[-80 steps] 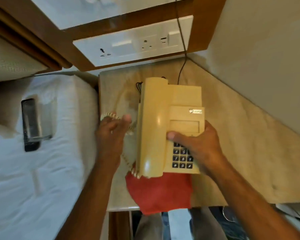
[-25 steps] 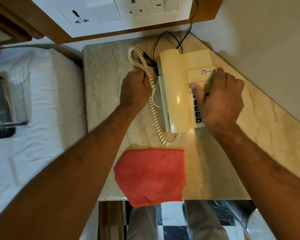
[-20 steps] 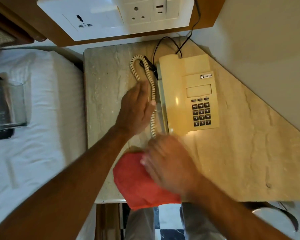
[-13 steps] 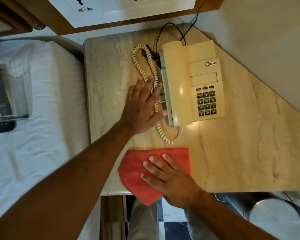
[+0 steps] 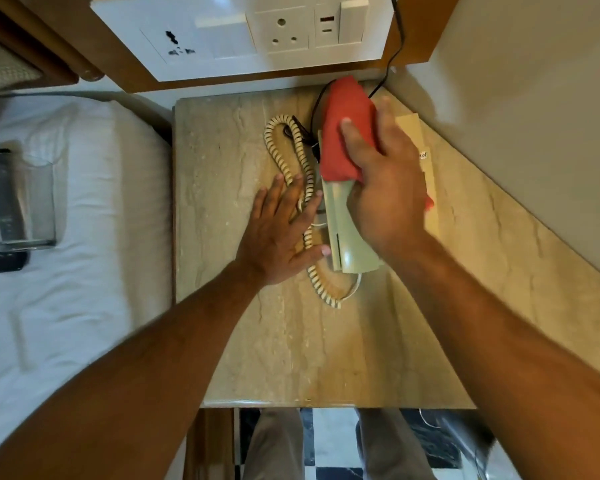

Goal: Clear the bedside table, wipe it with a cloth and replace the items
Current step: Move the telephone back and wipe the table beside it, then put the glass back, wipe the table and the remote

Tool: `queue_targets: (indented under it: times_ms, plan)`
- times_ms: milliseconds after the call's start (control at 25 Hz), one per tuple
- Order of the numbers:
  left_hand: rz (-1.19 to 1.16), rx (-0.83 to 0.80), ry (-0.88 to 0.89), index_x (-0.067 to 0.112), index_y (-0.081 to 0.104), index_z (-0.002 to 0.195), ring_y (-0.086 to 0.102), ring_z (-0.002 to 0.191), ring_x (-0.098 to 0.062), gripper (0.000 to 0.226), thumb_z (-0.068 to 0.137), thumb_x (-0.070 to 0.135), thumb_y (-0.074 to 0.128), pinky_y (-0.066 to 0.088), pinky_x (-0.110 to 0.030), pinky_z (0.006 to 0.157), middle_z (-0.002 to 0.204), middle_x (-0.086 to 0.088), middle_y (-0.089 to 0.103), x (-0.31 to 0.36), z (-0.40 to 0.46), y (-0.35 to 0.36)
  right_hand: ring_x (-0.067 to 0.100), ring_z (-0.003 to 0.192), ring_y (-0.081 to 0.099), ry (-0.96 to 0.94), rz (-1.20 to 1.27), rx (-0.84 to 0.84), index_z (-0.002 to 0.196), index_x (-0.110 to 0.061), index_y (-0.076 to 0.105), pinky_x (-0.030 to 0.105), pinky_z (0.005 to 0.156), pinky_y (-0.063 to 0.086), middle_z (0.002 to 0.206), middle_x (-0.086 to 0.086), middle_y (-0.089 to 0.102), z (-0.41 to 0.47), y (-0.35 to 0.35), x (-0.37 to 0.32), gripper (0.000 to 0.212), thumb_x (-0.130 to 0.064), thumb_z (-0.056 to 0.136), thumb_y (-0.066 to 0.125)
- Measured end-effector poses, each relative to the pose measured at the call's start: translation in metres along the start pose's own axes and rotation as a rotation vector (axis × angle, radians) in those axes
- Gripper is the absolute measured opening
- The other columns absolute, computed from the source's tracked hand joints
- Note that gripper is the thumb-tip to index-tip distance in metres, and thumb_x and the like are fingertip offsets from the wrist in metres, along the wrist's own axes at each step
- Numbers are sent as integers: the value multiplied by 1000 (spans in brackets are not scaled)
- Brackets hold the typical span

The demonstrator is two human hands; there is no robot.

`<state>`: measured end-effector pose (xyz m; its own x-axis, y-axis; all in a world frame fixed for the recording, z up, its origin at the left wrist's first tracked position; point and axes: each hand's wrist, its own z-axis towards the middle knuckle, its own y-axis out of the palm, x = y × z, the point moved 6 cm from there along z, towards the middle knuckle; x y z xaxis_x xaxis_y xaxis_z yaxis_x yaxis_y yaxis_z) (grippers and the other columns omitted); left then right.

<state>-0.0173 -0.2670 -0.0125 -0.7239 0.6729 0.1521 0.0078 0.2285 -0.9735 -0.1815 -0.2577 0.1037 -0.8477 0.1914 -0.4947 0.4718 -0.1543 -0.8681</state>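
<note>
The right hand (image 5: 385,188) presses a folded red cloth (image 5: 347,133) down onto the handset of a cream telephone (image 5: 347,237), fingers closed over the cloth's top, thumb on its left edge. The cloth covers the far half of the handset; the near half shows bare below the palm. A strip of the telephone's body shows just right of this hand, and most of the keypad is hidden under it.

The left hand (image 5: 281,233) lies flat and open on the marble bench (image 5: 291,358), fingers spread, resting on the coiled cord (image 5: 291,147) just left of the telephone. The thumb tip touches the base's left edge. The cord loops away beyond the fingertips and curls back past the wrist side toward the handset's near end.

Well left of the left hand, on the white bed (image 5: 84,289), a clear glass (image 5: 21,202) stands on a dark remote control (image 5: 7,261). Beyond both hands, a white socket panel (image 5: 250,32) sits on the wooden wall board, with a black cable (image 5: 397,39) running down toward the telephone.
</note>
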Motion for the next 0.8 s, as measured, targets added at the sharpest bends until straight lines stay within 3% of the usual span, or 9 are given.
queue_targets:
  times_ms: [120, 240, 400, 520, 640, 720, 800]
  plan:
    - [-23, 13, -2, 26, 17, 159, 11, 154, -43, 92, 88, 82, 29, 16, -62, 122, 166, -19, 22, 0, -1, 0, 46, 136, 44, -84, -235, -138, 155, -24, 37, 57, 104, 45, 164, 13, 30, 7, 20, -7, 71, -17, 91, 67]
    - [-71, 66, 22, 27, 28, 155, 17, 153, -44, 85, 89, 81, 32, 16, -61, 123, 162, -22, 29, 2, -3, -2, 52, 139, 41, -119, -250, -189, 151, -17, 45, 61, 96, 50, 160, 16, 38, -88, 21, -7, 96, -17, 66, 90]
    - [-6, 55, 35, 24, 24, 158, 16, 153, -46, 87, 91, 79, 24, 14, -60, 122, 163, -23, 26, 0, 0, 0, 57, 126, 52, -119, -205, -257, 139, -9, 60, 63, 85, 54, 143, 23, 57, -167, 36, 2, 97, -13, 50, 100]
    - [0, -1, 14, 24, 24, 159, 9, 154, -46, 81, 94, 70, 34, 13, -61, 123, 167, -20, 19, 2, -2, -3, 57, 121, 56, -65, -190, -221, 131, -7, 66, 66, 83, 52, 138, 23, 61, -164, 34, 0, 88, -6, 49, 99]
    - [-97, -33, 69, 21, 36, 155, 9, 154, -45, 66, 98, 56, 36, 13, -66, 121, 168, -14, 18, 10, -11, -25, 55, 110, 64, -32, -137, -183, 126, -9, 70, 66, 76, 55, 131, 23, 65, -167, 26, -6, 83, 5, 48, 96]
    - [-148, 113, -18, 14, 47, 148, 22, 152, -42, 62, 98, 50, 39, 20, -68, 117, 163, -15, 33, -14, -31, -60, 56, 111, 64, -76, -140, -130, 129, -7, 68, 67, 78, 56, 134, 25, 63, -169, 27, -11, 70, 0, 61, 87]
    - [-18, 337, -290, 8, 51, 144, 33, 148, -41, 60, 98, 45, 45, 22, -68, 117, 155, -19, 45, -76, -76, -99, 56, 123, 56, -220, -113, -215, 138, -8, 61, 68, 89, 52, 144, 29, 54, -176, 55, -34, 66, -19, 73, 66]
